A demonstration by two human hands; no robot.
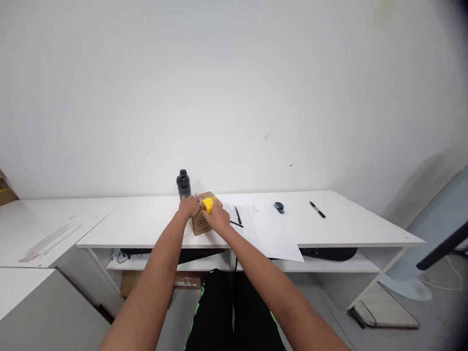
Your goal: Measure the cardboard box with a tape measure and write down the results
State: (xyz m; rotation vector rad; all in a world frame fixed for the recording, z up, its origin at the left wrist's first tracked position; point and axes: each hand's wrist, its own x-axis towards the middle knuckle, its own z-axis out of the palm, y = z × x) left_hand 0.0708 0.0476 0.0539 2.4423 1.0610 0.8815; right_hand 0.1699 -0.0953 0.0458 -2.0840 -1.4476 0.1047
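A brown cardboard box (201, 225) stands on the white desk, printed with a circled number on its front. My right hand (218, 217) is closed around a yellow tape measure (207, 204) at the top of the box. At the box's upper left edge, my left hand (189, 206) has its fingers bent together close to the tape measure; what they pinch is too small to make out. Behind my left hand stands a dark bottle (183, 183) with a black cap.
Printed paper sheets (270, 234) lie right of the box, one overhanging the desk's front edge. A black pen (238, 215) and a thin black stick (237, 224) lie there. Farther right are a small black-and-blue object (279, 207) and a marker (317, 209). A shelf (351, 266) runs below.
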